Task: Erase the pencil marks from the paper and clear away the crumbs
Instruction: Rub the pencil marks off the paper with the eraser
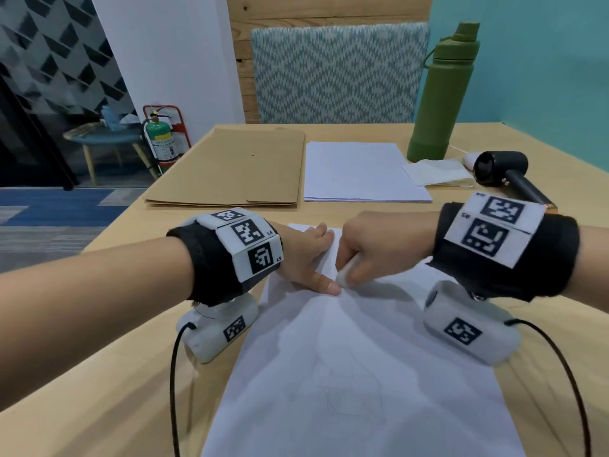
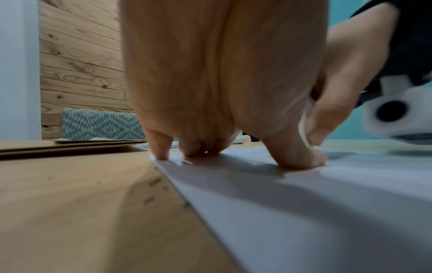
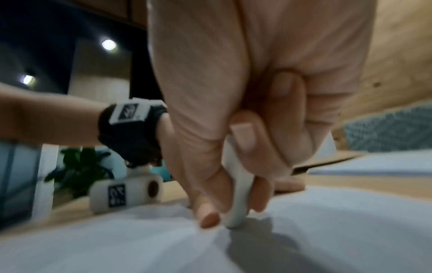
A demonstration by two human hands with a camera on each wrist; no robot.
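Paper: nearest, on wooden table; faint pencil marks mid-sheet at near end, not yet rubbed out.
Left hand: fingers straight, pressed flat on paper's far-left part, prob. to stop it sliding.
Right hand: curled round white eraser, just right of left thumb.
Eraser: tip down on paper, far end.
Far side: folder, paper stack, green bottle.
Writing: wrist tags "L4", "L5"; rest illegible.
Crumbs: can't tell.
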